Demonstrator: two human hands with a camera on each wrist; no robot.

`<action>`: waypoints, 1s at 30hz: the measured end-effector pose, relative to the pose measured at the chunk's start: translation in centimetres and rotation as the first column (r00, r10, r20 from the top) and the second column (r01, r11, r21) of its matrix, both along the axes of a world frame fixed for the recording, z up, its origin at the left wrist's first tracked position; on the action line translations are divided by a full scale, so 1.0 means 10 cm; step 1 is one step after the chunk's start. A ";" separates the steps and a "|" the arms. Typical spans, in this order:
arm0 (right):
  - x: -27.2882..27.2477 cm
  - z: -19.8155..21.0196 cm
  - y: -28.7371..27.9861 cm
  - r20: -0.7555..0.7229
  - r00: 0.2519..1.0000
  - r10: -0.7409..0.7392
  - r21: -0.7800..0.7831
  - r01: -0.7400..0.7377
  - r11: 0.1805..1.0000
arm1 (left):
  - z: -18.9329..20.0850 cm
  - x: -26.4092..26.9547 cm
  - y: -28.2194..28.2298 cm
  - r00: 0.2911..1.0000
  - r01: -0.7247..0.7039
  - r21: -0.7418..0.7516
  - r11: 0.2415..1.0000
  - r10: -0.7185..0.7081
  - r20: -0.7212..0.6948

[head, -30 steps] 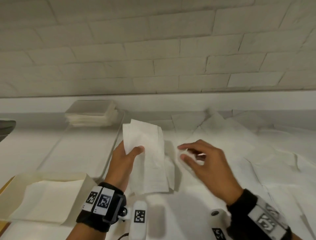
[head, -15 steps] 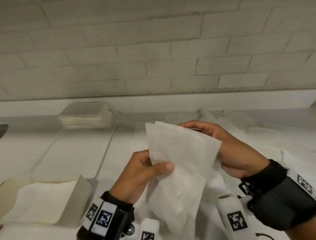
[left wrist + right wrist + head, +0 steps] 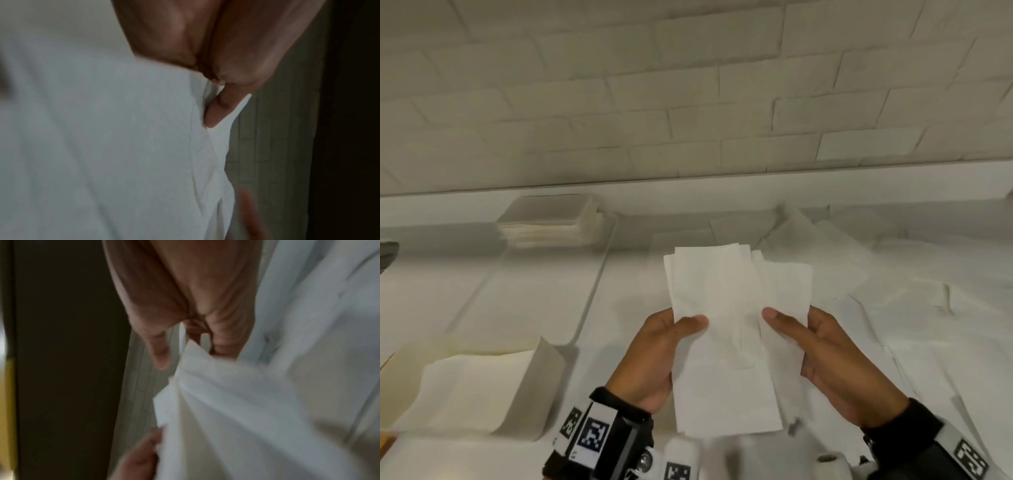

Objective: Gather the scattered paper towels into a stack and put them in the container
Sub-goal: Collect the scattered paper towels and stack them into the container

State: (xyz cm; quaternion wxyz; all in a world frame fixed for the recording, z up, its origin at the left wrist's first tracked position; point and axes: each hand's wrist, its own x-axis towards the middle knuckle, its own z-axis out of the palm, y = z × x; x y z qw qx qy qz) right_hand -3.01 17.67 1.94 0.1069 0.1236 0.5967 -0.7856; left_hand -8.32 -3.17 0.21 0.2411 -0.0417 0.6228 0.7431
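both hands are raised side by side in front of the body, palms turned toward each other. the left hand [image 3: 654,356] has its thumb laid across the front of the held paper towels [image 3: 726,342], with its fingers [image 3: 218,110] tucked behind. the right hand [image 3: 835,363] mirrors it, thumb on the front and fingers [image 3: 160,353] behind. each wrist wears a dark band with black-and-white marker tags.

Held paper towels [image 3: 726,329] sit centre; container [image 3: 544,370] left; stack [image 3: 551,222] behind it; loose towels [image 3: 893,294] right.
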 end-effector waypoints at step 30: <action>0.13 -0.33 -0.43 -0.569 0.813 -0.120 0.396 0.399 0.827 | -0.10 0.38 0.42 0.720 -0.056 -0.529 0.847 -0.332 -0.609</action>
